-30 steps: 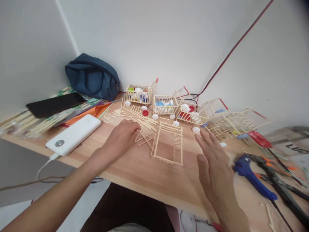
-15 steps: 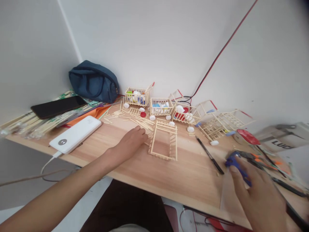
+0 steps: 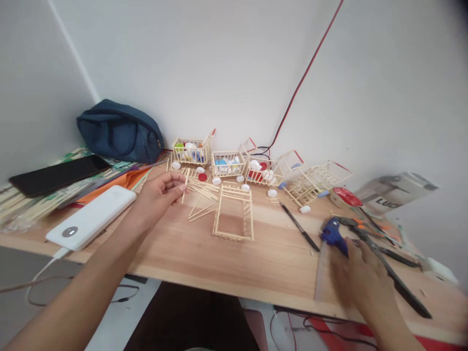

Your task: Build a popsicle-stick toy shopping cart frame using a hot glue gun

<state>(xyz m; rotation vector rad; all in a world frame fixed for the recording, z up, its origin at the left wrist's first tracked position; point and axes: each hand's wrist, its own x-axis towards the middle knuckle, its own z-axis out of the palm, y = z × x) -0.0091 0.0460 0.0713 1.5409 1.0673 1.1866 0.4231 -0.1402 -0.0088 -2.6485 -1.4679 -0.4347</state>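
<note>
My left hand is raised over the left part of the table, pinching a thin wooden stick upright between thumb and fingers. To its right lies a rectangular wooden-stick frame, with crossbars along its sides. Loose sticks are scattered between hand and frame. At the right, my right hand is beside the handle of a blue glue gun, its fingers curled and blurred; whether they grip the handle I cannot tell. A translucent glue stick extends from the gun toward the table's front edge.
Several small stick carts with bottle-cap wheels line the wall. A pen, pliers and a red-topped container are to the right. A power bank, phone, bundled sticks and a blue pouch occupy the left.
My left hand has lifted from the table beside the frame and moved left, now with a stick in it. My right hand has drawn back from over the glue gun to its handle end.
</note>
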